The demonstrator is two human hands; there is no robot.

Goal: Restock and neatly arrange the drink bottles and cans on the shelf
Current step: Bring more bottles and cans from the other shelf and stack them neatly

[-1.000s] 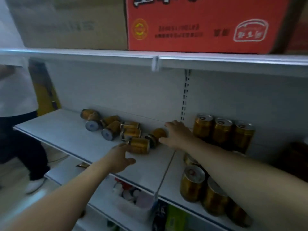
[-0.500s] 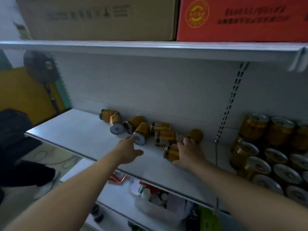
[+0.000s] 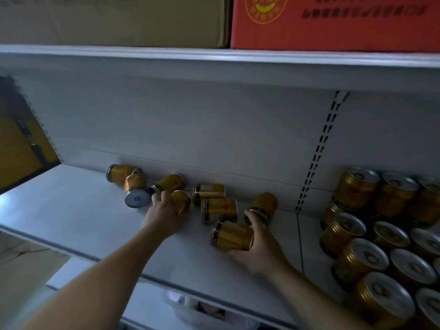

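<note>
Half a second back our left hand [image 3: 166, 210] had been lying flat on the shelf [image 3: 83, 210] short of the pile, and now its fingers were curled over the middle can [image 3: 182, 201], a gold one on its side just beside the can showing its silver base [image 3: 137, 198]. Our right hand [image 3: 259, 248] had simply been draped over the front can [image 3: 232, 235]; now the thumb was tucked under it and the fingers wrapped its far end, a proper grasp, though the can lay sideways on the shelf, not yet lifted as far as we could tell. So both hands had gone from reaching to holding, one can each. The other fallen cans [image 3: 215, 201] lay scattered along the back wall, none of them righted, while the upright cans [image 3: 357, 186] stood packed in rows on the next bay to the right, past the slotted upright [image 3: 316, 158]. We judged the job barely begun on this bay: two cans were ready to be stood up, and the loose ones around them could easily roll if nudged.
</note>
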